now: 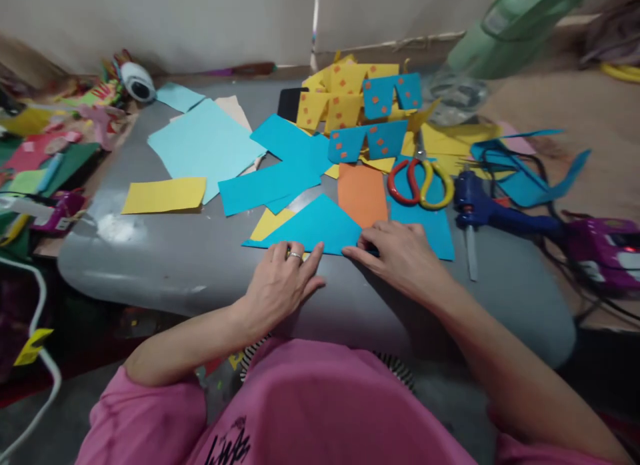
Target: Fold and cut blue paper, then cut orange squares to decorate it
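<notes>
A blue paper triangle (pixel 320 226) lies on the grey table (pixel 200 258) just in front of me. My left hand (pixel 283 282), a ring on one finger, rests flat with its fingers stretched onto the triangle's near edge. My right hand (pixel 395 252) presses its fingertips on the triangle's right corner, fingers extended and holding nothing. An orange paper rectangle (pixel 361 193) lies just beyond my right hand, partly under the triangle. A yellow scrap (pixel 270 223) shows beneath the triangle's left side.
Red-and-yellow scissors (pixel 420 180) and a blue glue gun (pixel 480 208) lie to the right, cords trailing. Blue and yellow sheets (pixel 205 145), dotted cut pieces (pixel 370 118) fill the table's far half. A purple tool (pixel 605 248) sits far right; clutter lines the left edge.
</notes>
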